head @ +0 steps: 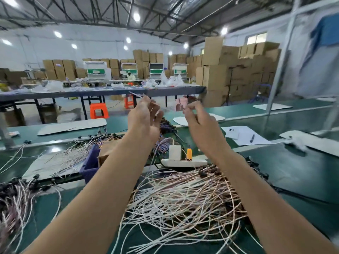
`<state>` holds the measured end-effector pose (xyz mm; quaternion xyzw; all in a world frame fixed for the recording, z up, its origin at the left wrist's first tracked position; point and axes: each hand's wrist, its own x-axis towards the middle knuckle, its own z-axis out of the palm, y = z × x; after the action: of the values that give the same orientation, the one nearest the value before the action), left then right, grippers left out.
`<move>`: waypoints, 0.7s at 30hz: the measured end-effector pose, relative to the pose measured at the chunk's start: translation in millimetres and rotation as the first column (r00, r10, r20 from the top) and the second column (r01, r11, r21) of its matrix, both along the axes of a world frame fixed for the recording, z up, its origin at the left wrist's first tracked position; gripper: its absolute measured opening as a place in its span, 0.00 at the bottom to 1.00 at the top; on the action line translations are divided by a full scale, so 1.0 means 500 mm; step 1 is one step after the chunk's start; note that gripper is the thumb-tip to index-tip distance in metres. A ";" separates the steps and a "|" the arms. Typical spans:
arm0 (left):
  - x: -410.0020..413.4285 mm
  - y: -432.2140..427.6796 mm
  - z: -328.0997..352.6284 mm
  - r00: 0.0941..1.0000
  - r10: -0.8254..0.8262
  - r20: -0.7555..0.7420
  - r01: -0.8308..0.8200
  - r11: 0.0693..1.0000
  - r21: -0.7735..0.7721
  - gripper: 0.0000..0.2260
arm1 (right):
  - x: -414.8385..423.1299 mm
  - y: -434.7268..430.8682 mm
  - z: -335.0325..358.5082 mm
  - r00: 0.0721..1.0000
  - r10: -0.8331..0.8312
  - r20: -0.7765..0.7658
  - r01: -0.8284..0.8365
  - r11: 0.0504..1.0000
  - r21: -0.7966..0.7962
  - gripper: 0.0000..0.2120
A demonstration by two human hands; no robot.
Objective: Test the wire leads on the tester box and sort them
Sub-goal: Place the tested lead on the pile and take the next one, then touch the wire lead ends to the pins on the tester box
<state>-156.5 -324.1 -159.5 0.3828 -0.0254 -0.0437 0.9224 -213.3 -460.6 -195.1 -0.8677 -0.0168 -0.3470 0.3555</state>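
Note:
Both my hands are raised above the green bench. My left hand (145,118) pinches the end of a thin wire lead (136,95) that sticks up and to the left from my fingertips. My right hand (196,120) has its fingers curled, pinching what looks like the other end of the lead; the wire between the hands is blurred. A large pile of white and brown twisted leads (183,197) lies below my forearms. A white box (184,160) with a white plug and an orange part stands behind the pile.
More leads lie at the left (16,195) and behind a dark blue bin (91,162). Papers with a pen (245,135) lie at the right. White flat boards sit on the far bench. Orange stools, grey tables and stacked cardboard boxes fill the background.

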 end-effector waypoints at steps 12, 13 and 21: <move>0.037 0.216 -0.289 0.926 -0.125 -0.355 0.376 0.250 0.892 0.17 | 0.027 -0.078 -0.198 0.898 -0.283 -0.336 -0.142 0.536 -0.832 0.16; 0.035 0.240 -0.293 0.916 -0.145 -0.375 0.395 0.158 0.905 0.20 | 0.030 -0.067 -0.208 0.894 -0.279 -0.350 -0.134 0.579 -0.804 0.17; 0.022 0.495 -0.253 0.998 -0.042 -0.052 0.036 -0.324 0.946 0.19 | 0.070 0.178 -0.201 0.938 0.114 -0.329 -0.305 0.726 -0.617 0.15</move>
<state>-145.3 -76.7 -285.9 0.9716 0.0065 -0.0763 0.2238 -178.3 -371.8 -295.4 -0.9677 -0.1884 -0.1552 0.0626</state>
